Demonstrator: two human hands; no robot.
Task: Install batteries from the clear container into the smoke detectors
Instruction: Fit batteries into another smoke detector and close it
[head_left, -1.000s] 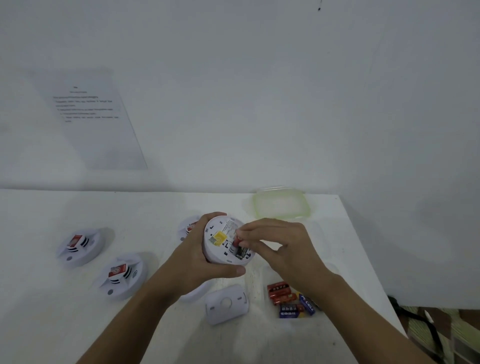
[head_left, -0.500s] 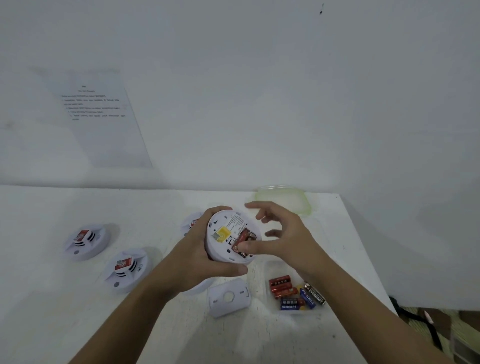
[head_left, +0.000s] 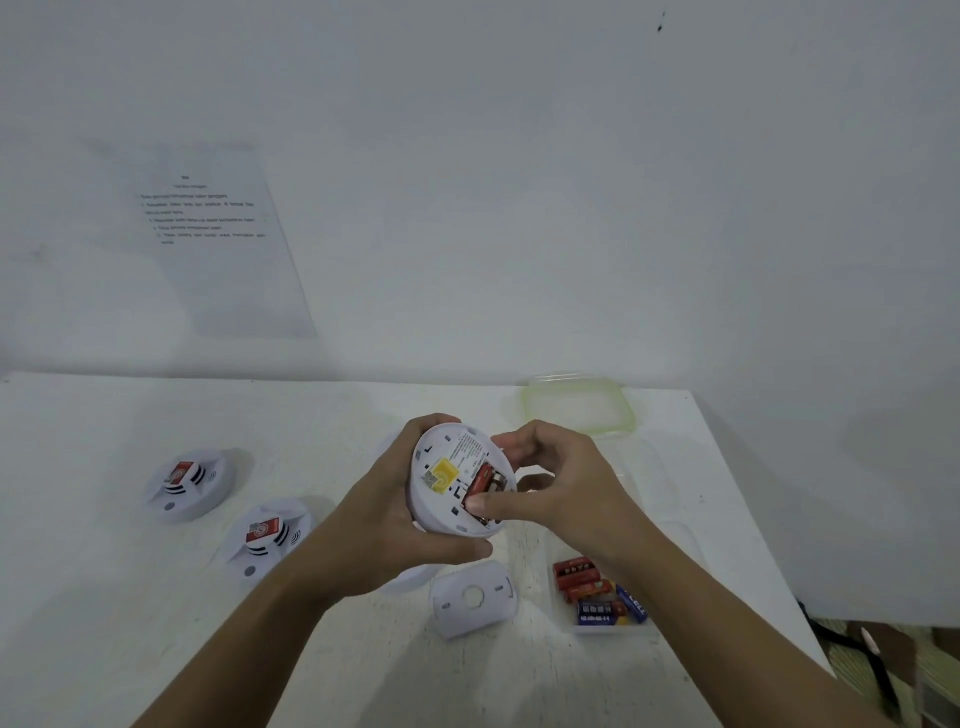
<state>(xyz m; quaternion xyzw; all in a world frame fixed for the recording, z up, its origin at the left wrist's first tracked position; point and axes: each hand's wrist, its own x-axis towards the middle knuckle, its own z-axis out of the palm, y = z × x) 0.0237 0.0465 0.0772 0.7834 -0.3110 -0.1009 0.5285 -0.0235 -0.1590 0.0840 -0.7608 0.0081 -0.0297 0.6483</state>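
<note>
Mid-frame, left grip (head_left: 384, 525) clasps the detector (head_left: 441, 465); right grip (head_left: 563, 491) thumbs a red battery (head_left: 484, 477) in. Skewed pressure could spring it out.

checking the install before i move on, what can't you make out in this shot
1. Head view: whether the battery is fully seated in the held smoke detector; the thumb of the right hand covers its near end.
2. Head view: how many cells are in the clear container; they are piled up.
3. Head view: the wall sheet text, too small and blurred.
</note>
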